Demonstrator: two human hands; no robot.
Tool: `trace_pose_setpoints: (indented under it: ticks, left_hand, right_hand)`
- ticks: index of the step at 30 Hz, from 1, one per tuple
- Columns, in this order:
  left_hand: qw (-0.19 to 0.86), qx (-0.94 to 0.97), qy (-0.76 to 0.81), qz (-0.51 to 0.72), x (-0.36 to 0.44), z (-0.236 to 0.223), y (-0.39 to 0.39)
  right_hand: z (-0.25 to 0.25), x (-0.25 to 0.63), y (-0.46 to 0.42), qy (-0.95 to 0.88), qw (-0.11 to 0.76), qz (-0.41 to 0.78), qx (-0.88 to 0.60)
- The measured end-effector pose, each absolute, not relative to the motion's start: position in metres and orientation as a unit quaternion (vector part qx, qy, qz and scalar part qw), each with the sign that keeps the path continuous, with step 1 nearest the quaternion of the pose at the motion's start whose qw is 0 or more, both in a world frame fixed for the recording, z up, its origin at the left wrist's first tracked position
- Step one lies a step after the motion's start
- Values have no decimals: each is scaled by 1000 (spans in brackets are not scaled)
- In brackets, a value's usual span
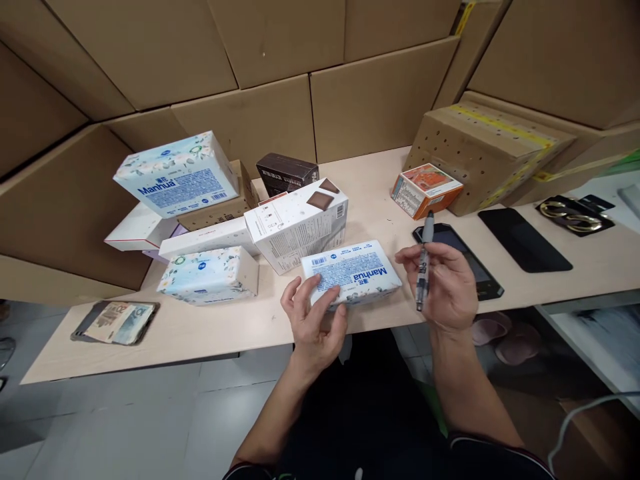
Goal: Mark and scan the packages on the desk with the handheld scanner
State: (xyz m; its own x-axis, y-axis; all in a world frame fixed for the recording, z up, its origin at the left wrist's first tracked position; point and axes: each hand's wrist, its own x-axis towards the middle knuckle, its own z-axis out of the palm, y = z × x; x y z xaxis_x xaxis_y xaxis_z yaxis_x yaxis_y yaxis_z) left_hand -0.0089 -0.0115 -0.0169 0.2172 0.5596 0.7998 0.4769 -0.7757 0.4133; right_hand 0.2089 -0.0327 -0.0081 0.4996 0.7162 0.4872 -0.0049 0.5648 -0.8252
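Note:
My left hand (314, 327) rests its spread, bent fingers on the near left edge of a white and blue tissue pack (357, 270) marked "Manhua". The pack lies flat near the table's front edge. A pen (424, 267) with a grey end and a clear, dark-marked barrel is held nearly upright in my right hand (447, 287), just right of the pack. Touching or close behind the tissue pack stands a white carton (300, 227) with dark brown squares printed on top.
More tissue packs (177, 177) (207, 275) and a dark brown box (287, 172) stand left. Banknotes (117, 321) lie on a dark tray. At right are an orange box (427, 190), a phone-like device (463, 257), a black phone (525, 239) and gold scissors (575, 215). Cardboard boxes (380, 100) wall the back.

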Motion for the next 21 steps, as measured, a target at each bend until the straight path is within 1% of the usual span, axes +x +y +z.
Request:
trace_pose_setpoints:
  ticks: [4,10,13,16,21]
  left_hand:
    - [53,782,333,524,-8,-17,-10]
    - [59,775,353,521,-7,-15,-13]
    - [59,774,363,516,-7,-13,-14]
    - [63,774,363,514,-7,-12,-14]
    - [69,779,358,510,-7,-12,-15]
  right_hand:
    - [-1,204,-30,-462,754,246,-396]
    - [30,187,-19,-412,790,264,-368]
    - [40,182,-14,-406,783,296,-368]
    - [42,181,-10,-447,731,330,-396]
    - [37,181,-6,-520,586,366,-502]
